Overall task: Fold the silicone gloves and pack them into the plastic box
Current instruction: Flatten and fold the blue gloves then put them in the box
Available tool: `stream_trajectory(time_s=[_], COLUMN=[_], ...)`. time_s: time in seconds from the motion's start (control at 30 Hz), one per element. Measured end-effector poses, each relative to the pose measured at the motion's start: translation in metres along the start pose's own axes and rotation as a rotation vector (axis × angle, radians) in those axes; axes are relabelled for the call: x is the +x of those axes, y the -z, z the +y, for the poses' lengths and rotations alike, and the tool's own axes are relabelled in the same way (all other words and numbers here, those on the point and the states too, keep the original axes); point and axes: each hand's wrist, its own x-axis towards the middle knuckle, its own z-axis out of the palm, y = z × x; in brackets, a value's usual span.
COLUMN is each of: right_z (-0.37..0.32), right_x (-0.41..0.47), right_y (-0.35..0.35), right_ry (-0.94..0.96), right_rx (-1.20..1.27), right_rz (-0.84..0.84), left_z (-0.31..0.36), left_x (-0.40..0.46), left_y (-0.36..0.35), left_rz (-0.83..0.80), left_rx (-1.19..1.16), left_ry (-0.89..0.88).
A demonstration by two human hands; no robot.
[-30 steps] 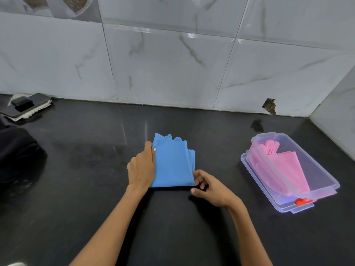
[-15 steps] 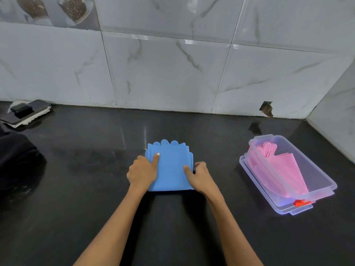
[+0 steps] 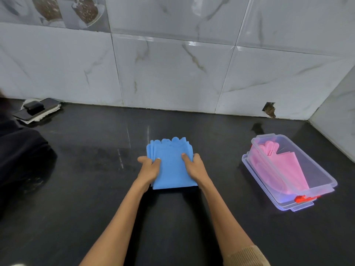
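Now at the pick-up step: folded blue gloves (image 3: 172, 166) on tabletop (image 3: 96, 189), left of plastic box (image 3: 315, 175), gripped at both edges by left hand (image 3: 148, 168) and right hand (image 3: 195, 167). Next, presumably: lift flat, carry to box beside pink gloves (image 3: 282, 166).

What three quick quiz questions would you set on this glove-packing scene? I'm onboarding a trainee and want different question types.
1. True or false: the pink gloves already lie in the plastic box.
2. Which hands grip the folded blue gloves? A) left hand only B) right hand only C) both
3. Fill in: the box stands to the person's ___ of the blue gloves.

Key: 1 true; 2 C; 3 right.
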Motion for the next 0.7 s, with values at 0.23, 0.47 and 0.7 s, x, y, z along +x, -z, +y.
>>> stream_trajectory(time_s=[0.23, 0.47, 0.7], right_z=[0.011, -0.002, -0.048], right_x=[-0.014, -0.017, -0.016], right_y=[0.003, 0.028, 0.144], right_ry=[-0.003, -0.012, 0.135], right_rx=[0.061, 0.054, -0.018], right_rz=[-0.029, -0.102, 0.06], left_z=[-0.009, 0.013, 0.09], left_x=[-0.014, -0.02, -0.032], left_y=[0.003, -0.001, -0.076], left_rz=[-0.001, -0.08, -0.269], left_rx=[-0.161, -0.159, -0.252], left_ry=[0.139, 0.2, -0.036])
